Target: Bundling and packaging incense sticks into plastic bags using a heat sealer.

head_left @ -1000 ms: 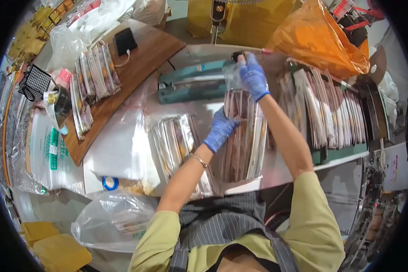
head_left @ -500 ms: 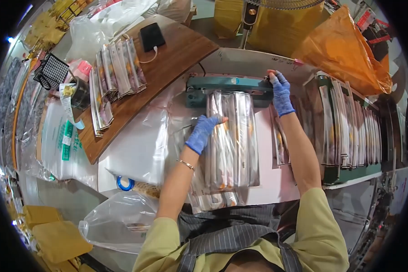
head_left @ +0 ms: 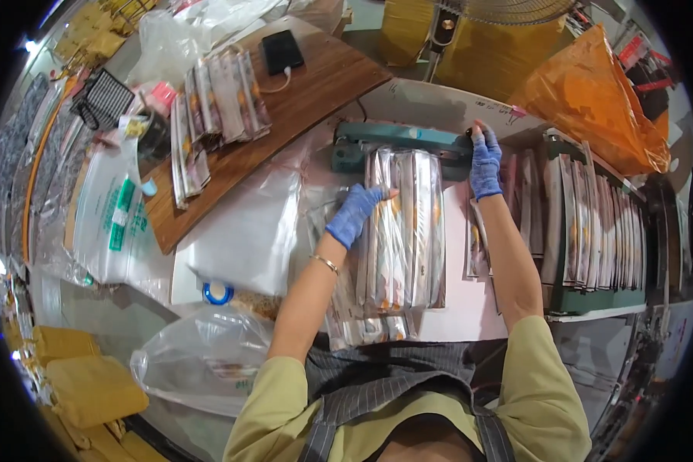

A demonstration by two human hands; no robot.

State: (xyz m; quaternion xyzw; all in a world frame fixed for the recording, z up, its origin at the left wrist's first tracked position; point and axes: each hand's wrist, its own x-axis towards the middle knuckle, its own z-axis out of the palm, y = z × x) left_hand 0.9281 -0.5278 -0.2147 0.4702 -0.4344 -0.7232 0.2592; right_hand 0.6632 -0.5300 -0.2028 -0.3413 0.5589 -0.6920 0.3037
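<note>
A clear plastic bag holding a bundle of long flat silvery packets [head_left: 408, 239] lies lengthwise before me, its far end at a teal bar-shaped bag sealer [head_left: 350, 154]. My left hand [head_left: 356, 215], in a blue fingerless-tip glove, grips the bundle's left side, with a bare fingertip over the top. At the sealer's right end, my gloved right hand [head_left: 485, 163] is closed on the end of the lever arm; the fingers partly cover it. Another packet bundle [head_left: 373, 331] shows beneath the near end of the bagged one.
Clear plastic sheets [head_left: 242, 231] lie left of the bundle. A brown wooden board [head_left: 323, 69] carries more packets [head_left: 223, 100] and a black phone [head_left: 282, 52]. On the right, a green box [head_left: 593, 302] holds a row of packets. An orange bag [head_left: 593, 100] stands behind it.
The view has shifted slightly, so everything appears a little to the right and higher. Both hands keep their places on the bundle and the sealer.
</note>
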